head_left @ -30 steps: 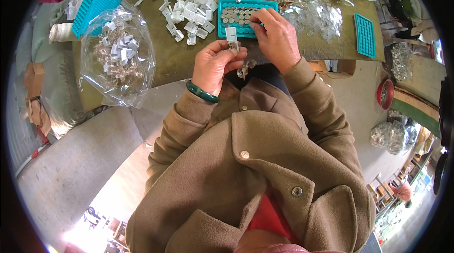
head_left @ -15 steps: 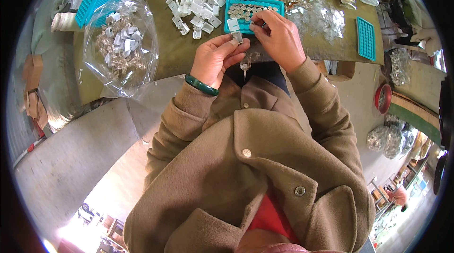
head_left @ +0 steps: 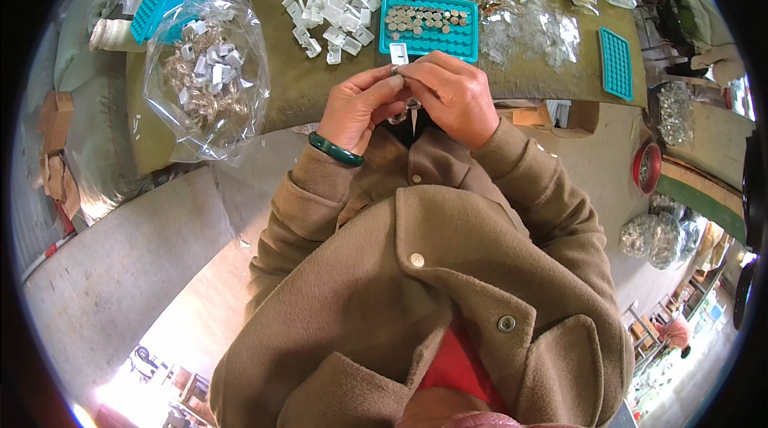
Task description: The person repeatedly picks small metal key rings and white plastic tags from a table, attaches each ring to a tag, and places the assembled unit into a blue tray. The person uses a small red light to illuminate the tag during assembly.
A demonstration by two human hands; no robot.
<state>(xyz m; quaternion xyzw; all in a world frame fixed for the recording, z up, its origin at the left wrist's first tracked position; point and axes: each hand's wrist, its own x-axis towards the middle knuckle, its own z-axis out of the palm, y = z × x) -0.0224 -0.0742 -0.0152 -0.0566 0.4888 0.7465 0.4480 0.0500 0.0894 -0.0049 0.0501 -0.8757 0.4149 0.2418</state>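
Basically, L hand (head_left: 352, 110) pinching white pc (head_left: 398, 52); R hand (head_left: 460, 98) alongside, grip unclear.

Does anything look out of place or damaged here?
Nothing looks plainly damaged. The clear plastic bag of parts sits at the front edge of the table, its near side seeming to hang past it, so it looks precarious. The white cases lie in a loose heap, apparently piled rather than spilled.

Discs (head_left: 418, 30) lie in the tray (head_left: 460, 49), right of heaped casings (head_left: 334, 14).
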